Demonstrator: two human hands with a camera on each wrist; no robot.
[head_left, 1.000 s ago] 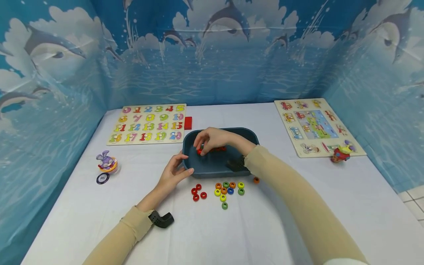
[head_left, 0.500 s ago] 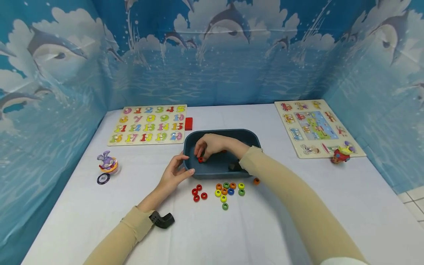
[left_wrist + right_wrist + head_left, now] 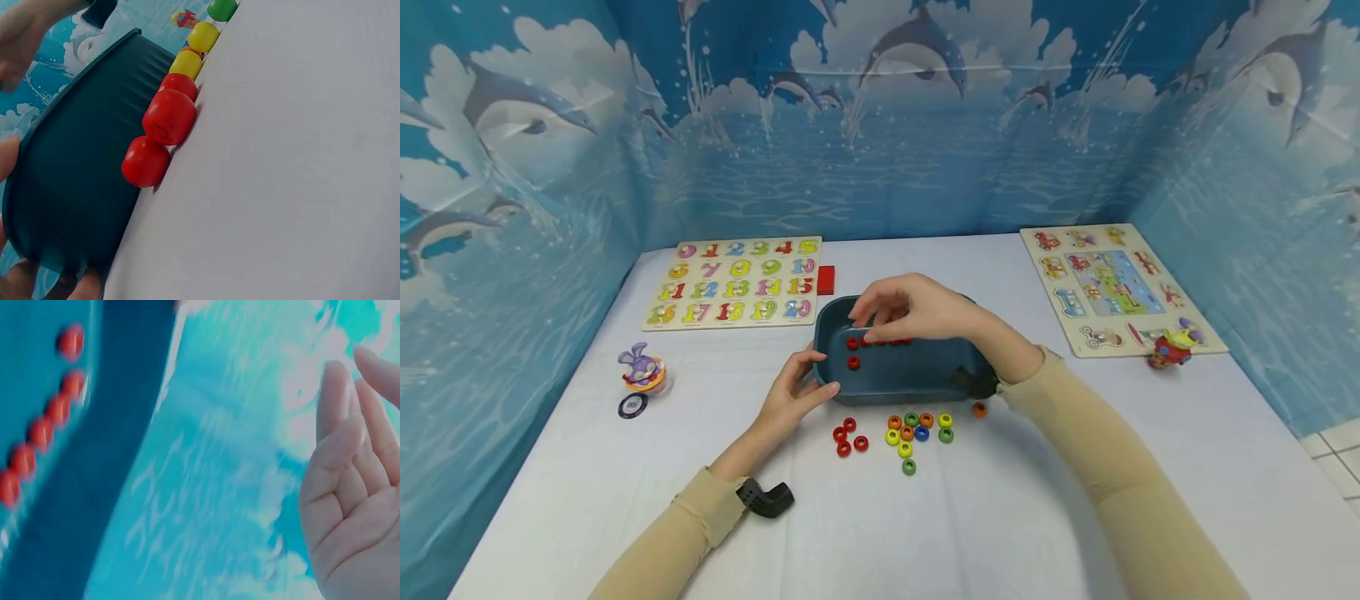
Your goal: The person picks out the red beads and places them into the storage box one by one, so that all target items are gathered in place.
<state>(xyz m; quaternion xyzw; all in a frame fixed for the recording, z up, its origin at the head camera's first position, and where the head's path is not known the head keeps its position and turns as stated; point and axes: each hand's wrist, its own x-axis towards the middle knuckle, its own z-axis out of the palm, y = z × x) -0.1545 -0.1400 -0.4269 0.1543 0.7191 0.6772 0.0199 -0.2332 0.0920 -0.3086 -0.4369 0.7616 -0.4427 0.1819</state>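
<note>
My left hand (image 3: 793,392) holds the left end of a dark blue-green tray (image 3: 910,392), thumb at the front corner and fingers at the left rim. In the left wrist view, fingertips (image 3: 87,284) touch the tray's wall. My right hand (image 3: 917,307) is raised over the tray's far side, its fingers loosely bent. Nothing shows between them in the right wrist view. Inside the tray, red beads (image 3: 40,433) form a row along the far wall, partly hidden by the hand in the head view. A single red bead (image 3: 853,362) sits in front of the row's left end.
Before the tray lie loose red beads (image 3: 844,448) and a mixed group with yellow beads (image 3: 905,449). One orange bead (image 3: 980,409) lies apart. Around stand a number board (image 3: 737,283), a red block (image 3: 826,280), a picture puzzle (image 3: 1112,287), a rabbit toy (image 3: 642,367) and another figurine (image 3: 1172,348).
My right hand has set a red bead down in front of the row, let go of it, and risen up and to the right. The left hand stays at the tray.
</note>
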